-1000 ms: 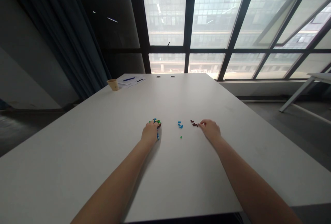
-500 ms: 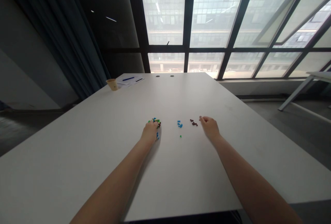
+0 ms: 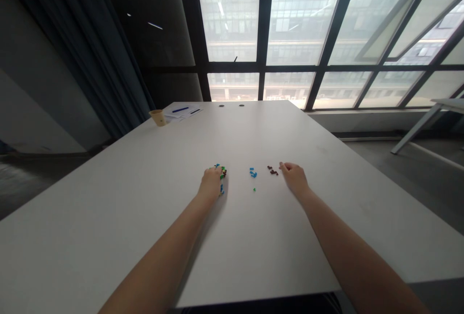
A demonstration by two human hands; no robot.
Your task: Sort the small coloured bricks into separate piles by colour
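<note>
My left hand [image 3: 210, 182] is bent down over a mixed heap of small plastic building bricks [image 3: 224, 172], covering part of it. Blue, green and dark brown pieces show along its right side, and its curled fingertips are hidden. Farther right lies a loose group of blue bricks [image 3: 253, 174], with a single green brick [image 3: 254, 190] nearer me. Several dark brown bricks [image 3: 273, 171] lie just left of my right hand [image 3: 294, 177]. That hand rests on the table with its fingers curled closed, and I see nothing in it.
The white table [image 3: 246, 236] runs away toward large windows. At its far left stand a tan paper cup [image 3: 158, 117] and sheets of paper [image 3: 177, 115] with a blue pen [image 3: 180, 109] and a dark pen [image 3: 195, 111] on them. Two dark discs lie at the far edge.
My left hand has turned slightly and its fingers have dropped out of sight behind its back, among the bricks. My right hand and the sorted groups stay where they were.
</note>
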